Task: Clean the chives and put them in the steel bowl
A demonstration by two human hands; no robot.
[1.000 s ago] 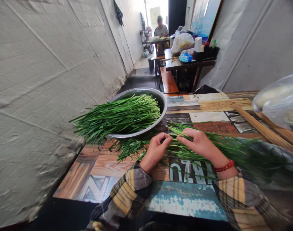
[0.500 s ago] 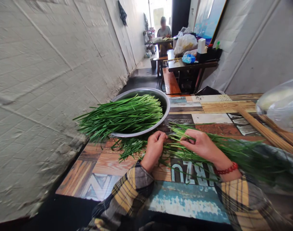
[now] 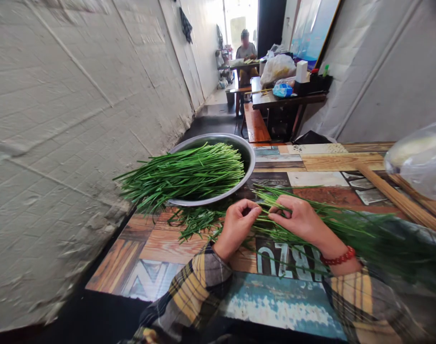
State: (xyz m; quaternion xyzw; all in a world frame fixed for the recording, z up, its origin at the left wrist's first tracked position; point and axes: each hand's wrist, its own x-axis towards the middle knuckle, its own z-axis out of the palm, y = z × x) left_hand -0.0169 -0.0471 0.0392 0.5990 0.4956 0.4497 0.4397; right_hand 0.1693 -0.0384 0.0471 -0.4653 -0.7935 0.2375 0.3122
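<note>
My left hand and my right hand are both closed in a pinch on thin green chive stalks that lie across the patterned table to the right. The two hands are close together, fingertips nearly touching. A red bead bracelet is on my right wrist. Just beyond my hands a metal basin holds a thick bundle of chives, their tips hanging over its left rim. Loose chive trimmings lie on the table by my left hand.
A grey tiled wall runs along the left. A clear plastic bag and wooden sticks lie at the right. Further back stand a bench, a cluttered dark table and a seated person.
My left hand's fingers have lifted and pinched toward my right hand. The view has shifted slightly; the basin and the chives have stayed in place.
</note>
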